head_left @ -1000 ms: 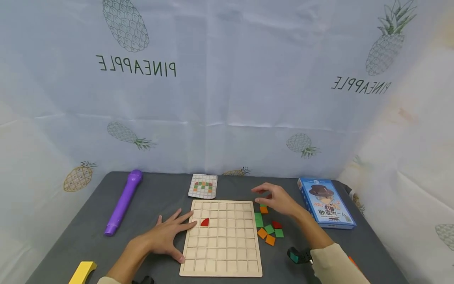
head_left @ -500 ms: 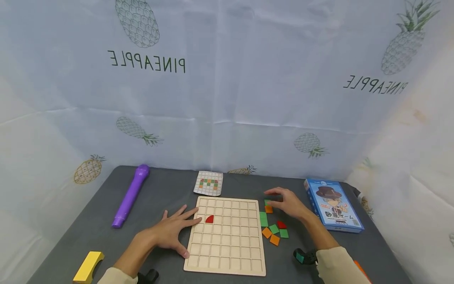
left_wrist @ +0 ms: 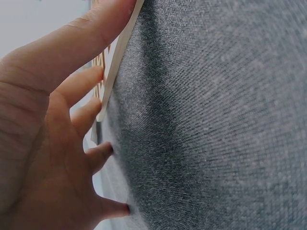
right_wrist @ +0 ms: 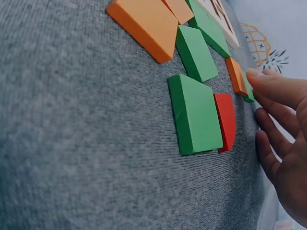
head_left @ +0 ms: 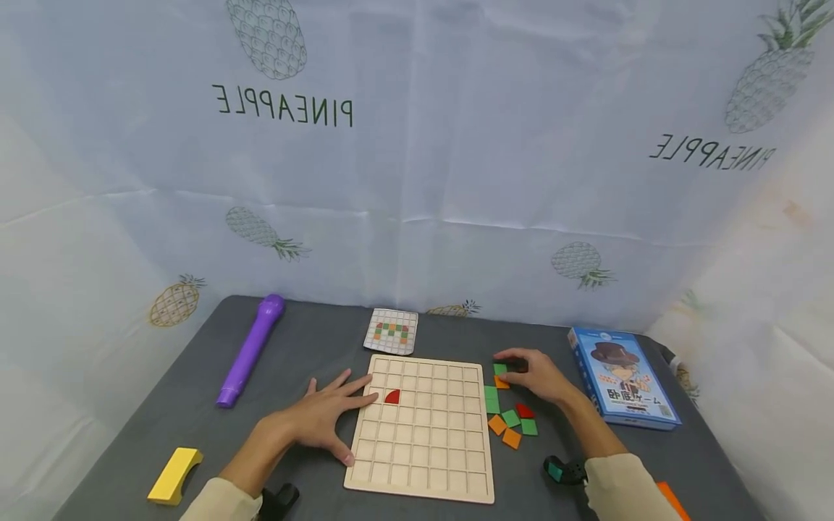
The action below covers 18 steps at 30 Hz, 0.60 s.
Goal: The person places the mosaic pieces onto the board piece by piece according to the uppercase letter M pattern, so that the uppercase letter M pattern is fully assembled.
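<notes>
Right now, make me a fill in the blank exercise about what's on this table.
The piece on the board is colored ____.
The left hand touches the board's ____ edge.
The loose pieces lie to the board's ____.
The mic is colored ____.

Missing words: red; left; right; purple.

Passage between microphone (head_left: 250,351) and card (head_left: 391,331); tiles (head_left: 511,418) obstruct board (head_left: 420,435) rightward.

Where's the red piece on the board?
In the head view, the red piece lies upper left on the wooden board, just right of the left hand.
</notes>
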### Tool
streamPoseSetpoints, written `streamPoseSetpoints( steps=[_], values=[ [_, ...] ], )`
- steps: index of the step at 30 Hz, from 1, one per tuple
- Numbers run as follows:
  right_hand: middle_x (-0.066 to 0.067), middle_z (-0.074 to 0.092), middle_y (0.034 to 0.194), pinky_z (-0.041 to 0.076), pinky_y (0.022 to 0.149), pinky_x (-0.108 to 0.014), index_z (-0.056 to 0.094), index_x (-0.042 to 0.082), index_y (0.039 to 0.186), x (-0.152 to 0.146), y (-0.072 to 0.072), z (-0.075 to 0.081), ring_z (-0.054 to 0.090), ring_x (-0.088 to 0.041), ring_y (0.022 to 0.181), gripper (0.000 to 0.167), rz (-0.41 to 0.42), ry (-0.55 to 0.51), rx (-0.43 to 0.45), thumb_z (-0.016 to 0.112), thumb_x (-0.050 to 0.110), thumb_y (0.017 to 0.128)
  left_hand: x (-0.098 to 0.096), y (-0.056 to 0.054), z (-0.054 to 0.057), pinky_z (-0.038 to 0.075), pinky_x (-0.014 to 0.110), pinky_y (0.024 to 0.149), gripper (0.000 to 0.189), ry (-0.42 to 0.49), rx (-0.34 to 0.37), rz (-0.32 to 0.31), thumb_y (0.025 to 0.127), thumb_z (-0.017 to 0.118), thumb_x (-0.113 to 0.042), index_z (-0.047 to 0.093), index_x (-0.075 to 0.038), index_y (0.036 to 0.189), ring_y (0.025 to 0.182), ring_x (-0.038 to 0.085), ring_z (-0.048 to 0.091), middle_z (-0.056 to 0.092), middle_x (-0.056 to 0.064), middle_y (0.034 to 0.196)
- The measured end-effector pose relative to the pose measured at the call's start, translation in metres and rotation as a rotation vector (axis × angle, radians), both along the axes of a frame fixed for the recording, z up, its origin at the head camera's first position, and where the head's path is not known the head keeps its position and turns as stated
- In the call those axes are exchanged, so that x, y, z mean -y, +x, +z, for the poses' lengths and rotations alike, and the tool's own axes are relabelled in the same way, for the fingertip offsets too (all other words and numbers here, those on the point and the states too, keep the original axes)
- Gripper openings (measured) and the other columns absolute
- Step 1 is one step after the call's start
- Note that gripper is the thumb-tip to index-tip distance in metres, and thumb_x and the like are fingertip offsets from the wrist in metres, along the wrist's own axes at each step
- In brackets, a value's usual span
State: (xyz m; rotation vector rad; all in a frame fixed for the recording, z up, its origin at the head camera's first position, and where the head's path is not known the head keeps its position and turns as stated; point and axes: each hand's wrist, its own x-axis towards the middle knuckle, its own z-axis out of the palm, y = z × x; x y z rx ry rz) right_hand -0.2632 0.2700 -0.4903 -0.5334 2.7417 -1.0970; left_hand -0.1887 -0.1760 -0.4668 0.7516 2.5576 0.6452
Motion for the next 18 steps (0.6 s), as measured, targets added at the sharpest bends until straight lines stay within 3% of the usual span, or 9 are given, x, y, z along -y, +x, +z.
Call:
streamPoseSetpoints(
  steps=[13,18],
  values=[
    [-0.015,0.071,0.127,0.052,0.102,-0.057,0.075,0.012,0.121,0.0008,-0.0039,0.0014,0.064,-0.035,0.118,0.029,-0.02,0.058,-0.008,0.074,0.017,0.093,0.0002,-0.001,0.0015,0.001,0.091,0.105,0.108,-0.004,0.005,0.002,0.064,0.092,-0.052,0.044,-0.026,0.157,0.16,0.046,0.009,0.021,0.004,0.173],
    [-0.014,0.072,0.123,0.055,0.098,-0.052,0.077,0.012,0.116,0.002,-0.0048,0.0021,0.065,-0.032,0.113,0.024,-0.015,0.074,-0.011,0.075,0.015,0.092,-0.0005,-0.001,0.002,0.001,0.091,0.106,0.108,-0.015,0.011,0.001,0.064,0.092,-0.053,0.043,-0.027,0.157,0.16,0.046,0.009,0.021,0.003,0.173]
  ],
)
